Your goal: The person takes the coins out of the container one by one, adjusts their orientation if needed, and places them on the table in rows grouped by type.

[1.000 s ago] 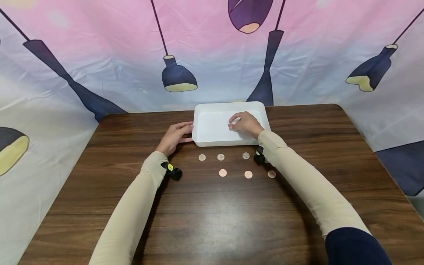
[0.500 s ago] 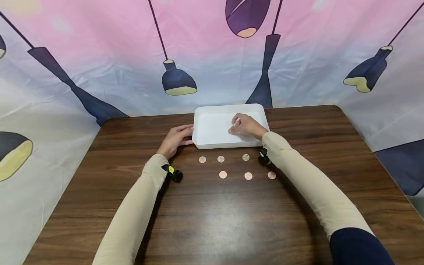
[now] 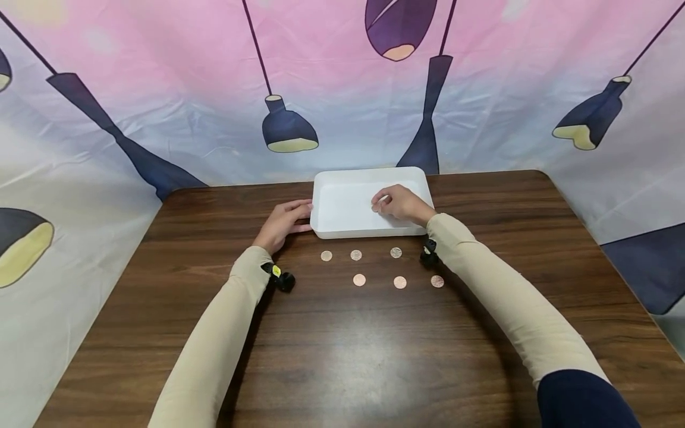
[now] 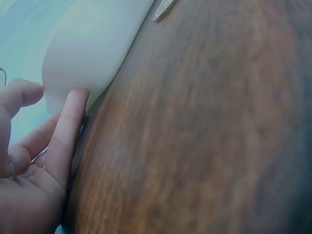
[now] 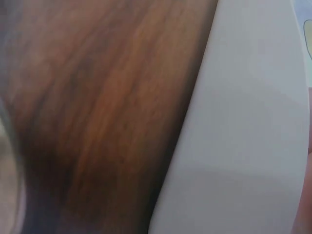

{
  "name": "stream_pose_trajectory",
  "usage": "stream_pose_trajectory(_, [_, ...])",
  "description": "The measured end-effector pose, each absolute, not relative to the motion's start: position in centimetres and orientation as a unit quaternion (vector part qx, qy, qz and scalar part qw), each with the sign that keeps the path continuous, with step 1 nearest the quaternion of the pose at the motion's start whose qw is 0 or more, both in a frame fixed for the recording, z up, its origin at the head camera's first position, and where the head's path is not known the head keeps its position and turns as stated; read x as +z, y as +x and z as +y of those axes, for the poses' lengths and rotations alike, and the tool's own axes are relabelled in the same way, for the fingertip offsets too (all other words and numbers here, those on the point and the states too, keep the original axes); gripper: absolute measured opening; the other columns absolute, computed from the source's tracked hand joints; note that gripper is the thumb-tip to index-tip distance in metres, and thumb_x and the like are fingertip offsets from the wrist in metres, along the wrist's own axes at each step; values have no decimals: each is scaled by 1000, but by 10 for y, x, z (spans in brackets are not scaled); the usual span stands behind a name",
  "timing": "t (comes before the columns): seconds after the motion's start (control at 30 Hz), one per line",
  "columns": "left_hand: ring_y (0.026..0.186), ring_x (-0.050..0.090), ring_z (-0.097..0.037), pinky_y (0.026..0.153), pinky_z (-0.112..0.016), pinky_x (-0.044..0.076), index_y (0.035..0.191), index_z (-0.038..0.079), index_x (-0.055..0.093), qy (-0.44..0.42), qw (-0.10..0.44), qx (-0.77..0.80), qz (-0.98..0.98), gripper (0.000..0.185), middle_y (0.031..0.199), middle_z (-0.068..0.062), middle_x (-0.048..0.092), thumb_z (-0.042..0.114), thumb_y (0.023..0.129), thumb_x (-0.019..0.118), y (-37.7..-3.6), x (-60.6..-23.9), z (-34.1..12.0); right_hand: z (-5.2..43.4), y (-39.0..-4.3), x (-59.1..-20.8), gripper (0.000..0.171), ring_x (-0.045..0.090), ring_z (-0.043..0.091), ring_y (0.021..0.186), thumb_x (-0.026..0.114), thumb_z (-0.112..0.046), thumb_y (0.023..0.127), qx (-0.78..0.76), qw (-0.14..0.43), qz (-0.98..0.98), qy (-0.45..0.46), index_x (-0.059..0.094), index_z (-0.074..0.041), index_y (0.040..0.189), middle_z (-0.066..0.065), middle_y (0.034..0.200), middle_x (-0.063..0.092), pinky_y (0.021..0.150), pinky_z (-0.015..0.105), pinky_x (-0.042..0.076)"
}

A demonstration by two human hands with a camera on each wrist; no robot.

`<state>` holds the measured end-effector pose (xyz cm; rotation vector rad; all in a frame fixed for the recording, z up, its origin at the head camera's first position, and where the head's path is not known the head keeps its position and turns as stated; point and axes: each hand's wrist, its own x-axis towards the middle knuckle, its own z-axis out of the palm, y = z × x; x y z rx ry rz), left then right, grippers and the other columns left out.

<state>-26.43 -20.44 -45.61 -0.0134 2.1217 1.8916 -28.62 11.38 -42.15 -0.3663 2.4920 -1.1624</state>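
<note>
A white rectangular tray (image 3: 342, 208) lies at the far side of the wooden table. My left hand (image 3: 282, 224) is at its left end, with relaxed, fairly straight fingers against the outer wall; in the left wrist view a finger (image 4: 70, 117) touches the white side. My right hand (image 3: 402, 203) reaches over the front right rim, its curled thumb and fingertips low inside the tray. Whether anything lies between those fingertips is too small to tell. Several copper-coloured coins are in two rows in front of the tray, among them a front-row coin (image 3: 400, 282) and a back-row coin (image 3: 355, 255).
The dark wooden table (image 3: 342, 356) carries the tray near its back edge. Behind hangs a cloth (image 3: 214, 119) printed with lamps. A small black camera (image 3: 430, 254) on the right wrist is above the right end of the coin rows.
My right thumb and fingertips, apart half a second ago, have come together inside the tray. My left hand stays at the tray's left end, and the visible coins keep their places.
</note>
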Motion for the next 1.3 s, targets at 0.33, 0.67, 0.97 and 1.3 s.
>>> stream_pose_trajectory(0.33, [135,57,-29,91,-26,63,156,5,51,-7,150,658,738,57,150,-19,57,31,107,64,-264,-454,-203,117,-279,-411,31,42,15,70,52,0,103,-468,200,851,-129,65,-6,130,8,91,60,60,24,36])
stream_pose_trajectory(0.67, [137,56,-30,91,-26,63,157,7,50,-11,157,662,733,56,152,-18,55,30,108,63,-265,-454,-204,113,-249,-383,25,54,28,90,61,-3,104,-507,223,816,-164,59,-6,129,11,98,66,65,31,41])
stream_pose_trajectory(0.97, [136,57,-30,92,-28,63,156,6,51,-5,149,660,736,55,150,-18,56,30,108,63,-266,-456,-206,81,-220,-378,26,51,17,72,68,1,99,-510,267,786,-228,61,-4,123,2,91,67,59,25,41])
stream_pose_trajectory(1.3, [132,60,-30,91,-30,64,153,4,54,-4,141,668,731,53,148,-18,59,29,107,65,-265,-455,-204,46,-202,-401,26,55,22,73,64,6,97,-488,321,764,-274,63,-1,122,10,96,70,59,24,42])
